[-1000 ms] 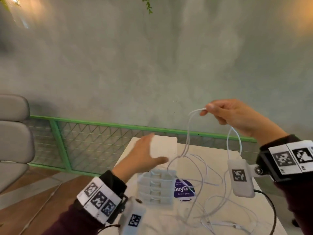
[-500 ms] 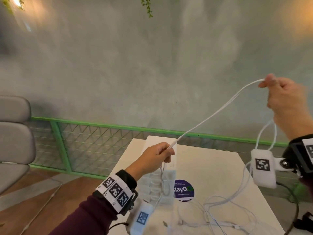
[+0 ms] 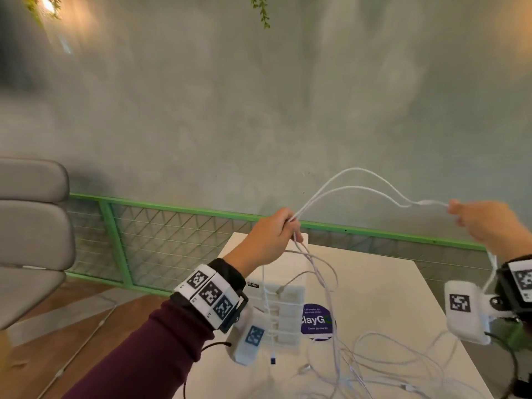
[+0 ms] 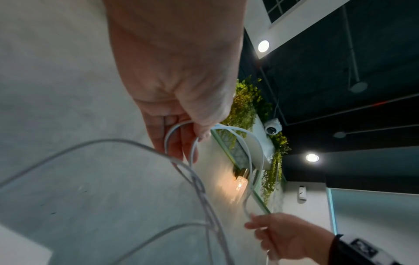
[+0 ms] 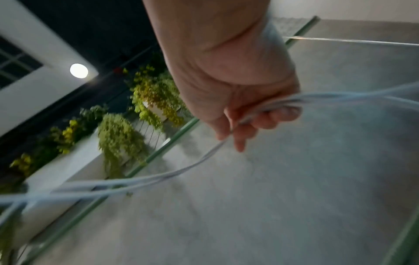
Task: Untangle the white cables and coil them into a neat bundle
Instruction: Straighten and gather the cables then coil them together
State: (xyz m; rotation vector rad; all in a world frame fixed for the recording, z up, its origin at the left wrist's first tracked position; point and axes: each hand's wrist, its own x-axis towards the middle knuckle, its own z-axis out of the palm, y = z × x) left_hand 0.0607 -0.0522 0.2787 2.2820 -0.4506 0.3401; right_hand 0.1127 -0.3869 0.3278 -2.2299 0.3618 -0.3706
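Above the white worktop [image 3: 388, 283]: white cables [image 3: 357, 180] strung between left hand [image 3: 267, 240], fingers curled round several strands, and right hand [image 3: 486, 223], pinching one end. Loose tangle trailing onto worktop beside white socket strip [image 3: 290, 298] and purple round sticker [image 3: 316, 321] reading "layG".

Taking the table [image 3: 388, 283] as the landmark: above its far left part the left hand [image 3: 267, 240] grips the cables [image 3: 354, 180], and the right hand [image 3: 486, 223] pinches them above its far right edge — two strands arch between the hands. More cable hangs from the left hand to a loose tangle [image 3: 374, 361] on the table's near part, with the rack [image 3: 283, 312] on the left part and the round sticker [image 3: 316, 321] just right of it. The railing [image 3: 172, 208] runs behind the table and the chair [image 3: 31, 226] stands well to its left.
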